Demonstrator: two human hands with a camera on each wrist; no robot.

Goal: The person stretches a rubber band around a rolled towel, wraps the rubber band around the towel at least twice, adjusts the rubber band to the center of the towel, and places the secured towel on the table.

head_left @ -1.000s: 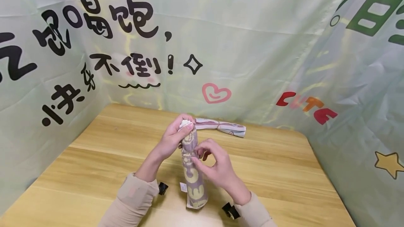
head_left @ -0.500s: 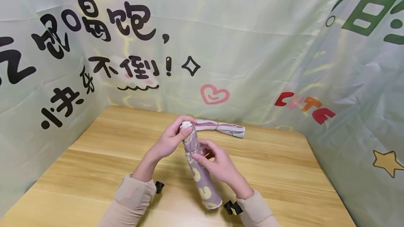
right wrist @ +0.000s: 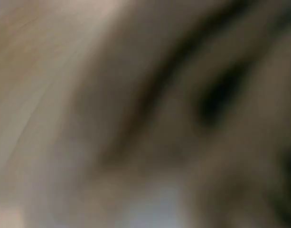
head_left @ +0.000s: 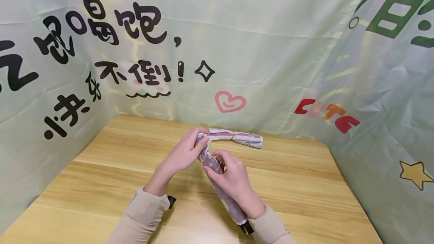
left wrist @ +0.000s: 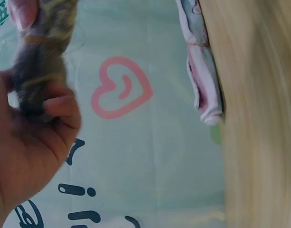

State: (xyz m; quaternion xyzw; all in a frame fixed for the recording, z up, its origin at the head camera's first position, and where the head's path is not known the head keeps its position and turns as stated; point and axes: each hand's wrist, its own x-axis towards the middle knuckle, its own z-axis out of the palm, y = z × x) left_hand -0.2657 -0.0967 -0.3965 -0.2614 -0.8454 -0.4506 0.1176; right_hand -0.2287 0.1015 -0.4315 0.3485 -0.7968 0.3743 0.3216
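A rolled towel (head_left: 230, 202), greyish purple with yellow patterns, is held above the table by both hands. My left hand (head_left: 183, 151) grips its far end, thumb on top. My right hand (head_left: 234, 178) pinches the roll nearer the middle, and the lower part slants down towards the right wrist. In the left wrist view a thin brownish band (left wrist: 37, 40) circles the narrowed waist of the towel (left wrist: 41, 66). The right wrist view is too blurred and close to make out the fingers.
On the wooden table (head_left: 129, 153), a second rolled towel (head_left: 249, 139), white and pink with a band at its middle, lies behind the hands. A printed cloth backdrop (head_left: 278, 59) surrounds the table's back and sides.
The held towel has turned and its near end has swung right, towards the right wrist. It now bends between the hands. The left hand has turned slightly over its far end.
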